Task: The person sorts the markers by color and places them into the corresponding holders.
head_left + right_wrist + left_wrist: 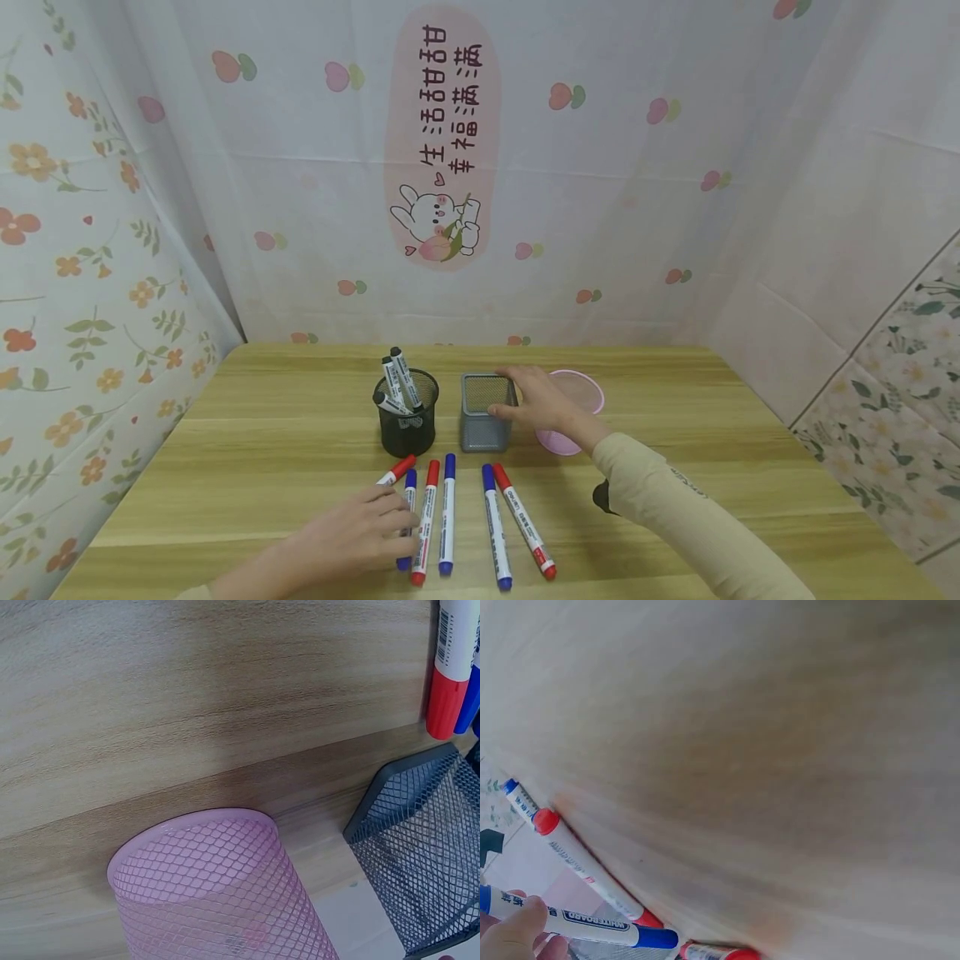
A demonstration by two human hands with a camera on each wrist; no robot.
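My left hand pinches a blue-capped whiteboard marker between thumb and fingers, low over the table among the loose markers. Beside it lie a red marker and a blue marker, with another red marker just beyond the hand. At the grey square mesh pen holder, my right hand grips the right side of the rim, thumb in front and fingers at the back. The holder stands upright, and no pens show inside it.
A black round mesh pen holder with three black-capped markers stands left of the grey one. To the right, partly behind my forearm, is a pink mesh holder. Another blue marker and red marker lie nearer the front.
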